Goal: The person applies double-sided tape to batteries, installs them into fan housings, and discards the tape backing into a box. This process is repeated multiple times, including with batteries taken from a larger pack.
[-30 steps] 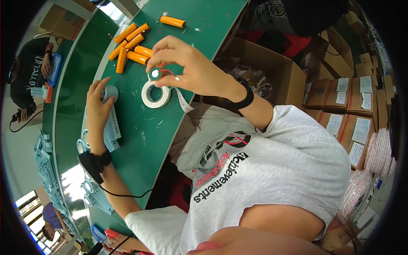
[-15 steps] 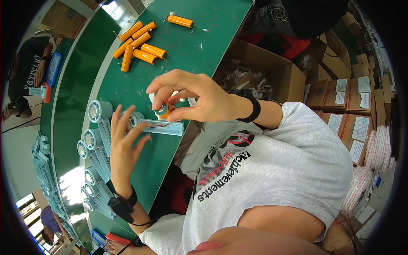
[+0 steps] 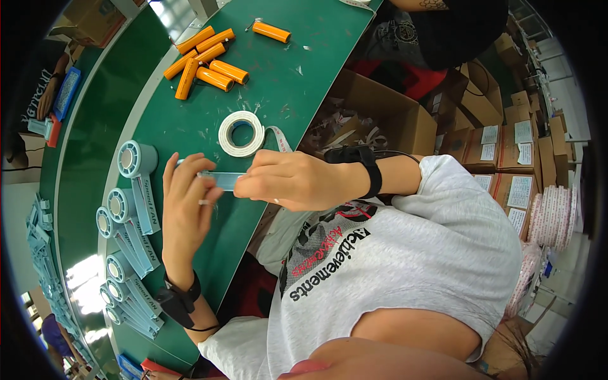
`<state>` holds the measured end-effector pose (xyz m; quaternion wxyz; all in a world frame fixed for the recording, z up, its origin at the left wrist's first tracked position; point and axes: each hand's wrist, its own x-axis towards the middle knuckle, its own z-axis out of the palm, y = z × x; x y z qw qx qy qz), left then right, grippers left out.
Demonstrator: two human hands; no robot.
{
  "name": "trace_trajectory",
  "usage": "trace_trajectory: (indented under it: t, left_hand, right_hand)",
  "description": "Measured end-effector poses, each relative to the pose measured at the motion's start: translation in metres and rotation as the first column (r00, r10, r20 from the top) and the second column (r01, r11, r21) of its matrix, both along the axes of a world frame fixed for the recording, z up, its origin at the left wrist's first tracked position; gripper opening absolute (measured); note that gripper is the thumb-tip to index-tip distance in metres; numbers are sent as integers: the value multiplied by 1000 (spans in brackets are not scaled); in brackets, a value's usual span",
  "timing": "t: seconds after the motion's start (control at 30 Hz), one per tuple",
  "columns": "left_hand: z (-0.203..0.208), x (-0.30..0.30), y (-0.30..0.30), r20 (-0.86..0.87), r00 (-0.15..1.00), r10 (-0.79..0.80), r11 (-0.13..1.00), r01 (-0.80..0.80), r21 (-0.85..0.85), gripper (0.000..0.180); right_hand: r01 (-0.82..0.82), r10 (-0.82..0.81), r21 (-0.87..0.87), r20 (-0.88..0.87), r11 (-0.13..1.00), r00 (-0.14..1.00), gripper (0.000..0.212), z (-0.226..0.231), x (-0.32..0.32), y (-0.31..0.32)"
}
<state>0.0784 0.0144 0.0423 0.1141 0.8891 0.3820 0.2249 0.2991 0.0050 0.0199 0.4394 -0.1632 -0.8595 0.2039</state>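
Both my hands are at a light blue handheld fan over the green bench. My left hand closes its fingers round the fan-head end, hiding most of it. The fingers of my right hand are bent and closed on the other end of the handle. No battery shows between them; whatever lies inside the handle is hidden. Just beyond my hands lies a white roll of tape, its loose strip running toward my right hand.
Several orange batteries with leads lie in a group farther up the green bench, one apart. Several light blue fans line the left side. Right of the bench stands a cardboard box of scraps. Other people work nearby.
My right hand held an orange battery above the open fan handle; now it grips the handle and the battery is out of sight. My left hand has closed on the fan. The tape roll is uncovered.
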Motion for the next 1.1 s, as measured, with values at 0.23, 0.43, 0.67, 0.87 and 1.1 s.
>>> trace_trajectory:
  t: [0.23, 0.43, 0.67, 0.87, 1.1]
  left_hand:
    - [-18, 3, -2, 317, 938, 141, 989, -146, -5, 4]
    - [-13, 6, -2, 315, 926, 207, 978, -197, -63, 5]
    - [-24, 8, 2, 244, 942, 232, 956, -267, 119, 2]
    - [-24, 10, 2, 232, 934, 273, 949, -301, 93, 3]
    - [-26, 8, 3, 291, 913, 287, 946, -317, 61, 1]
  right_hand:
    - [182, -264, 314, 245, 932, 933, 30, -6, -30, 13]
    - [136, -257, 363, 308, 922, 916, 23, -12, -30, 17]
    - [-157, 157, -52, 1, 986, 988, 30, -22, -28, 26]
    - [-308, 277, -97, -243, 947, 930, 27, -21, -4, 15]
    - [-284, 265, -235, -109, 930, 958, 26, -20, -33, 36]
